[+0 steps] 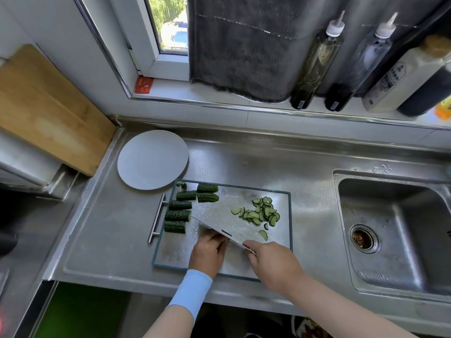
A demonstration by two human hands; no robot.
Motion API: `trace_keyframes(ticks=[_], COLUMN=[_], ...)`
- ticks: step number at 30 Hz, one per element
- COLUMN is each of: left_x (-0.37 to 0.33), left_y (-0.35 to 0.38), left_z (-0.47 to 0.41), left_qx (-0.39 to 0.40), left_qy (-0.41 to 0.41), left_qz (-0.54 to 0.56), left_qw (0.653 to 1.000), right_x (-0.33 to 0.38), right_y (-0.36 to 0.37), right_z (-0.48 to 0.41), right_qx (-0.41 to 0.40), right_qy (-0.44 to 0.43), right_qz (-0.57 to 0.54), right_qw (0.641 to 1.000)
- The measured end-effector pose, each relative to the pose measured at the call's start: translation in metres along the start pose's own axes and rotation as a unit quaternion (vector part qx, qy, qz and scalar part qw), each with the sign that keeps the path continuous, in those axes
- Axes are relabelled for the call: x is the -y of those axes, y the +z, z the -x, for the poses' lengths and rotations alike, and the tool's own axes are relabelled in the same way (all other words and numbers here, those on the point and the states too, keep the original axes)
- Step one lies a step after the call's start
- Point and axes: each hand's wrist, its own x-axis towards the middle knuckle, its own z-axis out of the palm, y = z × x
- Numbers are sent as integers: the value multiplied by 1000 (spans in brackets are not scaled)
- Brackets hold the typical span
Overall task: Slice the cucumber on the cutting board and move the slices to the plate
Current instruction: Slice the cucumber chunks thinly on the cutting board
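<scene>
Gripping the knife (219, 215), the right hand (273, 262) tilts it over the cutting board (290, 215); the left hand (207, 250) curls its fingers beside it, hold hidden. Cucumber chunks (178, 215) lie left, slices (263, 213) right, plate (152, 159) behind.

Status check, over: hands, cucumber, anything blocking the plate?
Right hand grips cleaver; left hand curled beside it, hold unclear. Slices piled on cutting board, chunks uncut, plate bare. Nothing blocks the plate.

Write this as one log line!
right hand grips wide steel cleaver | left hand beside it | pale cucumber slices on metal board | round white plate bare
</scene>
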Motion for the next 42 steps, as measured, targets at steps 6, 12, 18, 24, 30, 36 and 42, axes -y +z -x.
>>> trace_keyframes(ticks=[6, 12, 18, 24, 30, 36, 42], left_x=[-4, -5, -4, -4, -4, -5, -4], left_y=[-2, -3, -1, 0, 0, 1, 0], left_z=[-1, 0, 3, 1, 1, 2, 4], left_qx=[3, 13, 2, -3, 1, -2, 6], left_qy=[-18, -20, -24, -36, -43, -45, -39], left_qz=[12, 21, 22, 17, 16, 31, 41], left_qw=[1000, 999, 999, 999, 999, 999, 998], right_x=[-3, -2, 1, -3, -12, -8, 2], right_y=[-3, -2, 0, -2, -4, -4, -4], right_z=[-5, -22, -28, -7, 4, -4, -26], right_qx=[17, 56, 69, 41, 38, 62, 92], right_qy=[-6, 28, 24, -5, 3, 24, 41], right_qz=[-8, -58, -49, -22, -13, -39, -70], right_qw=[1000, 996, 996, 999, 999, 997, 992])
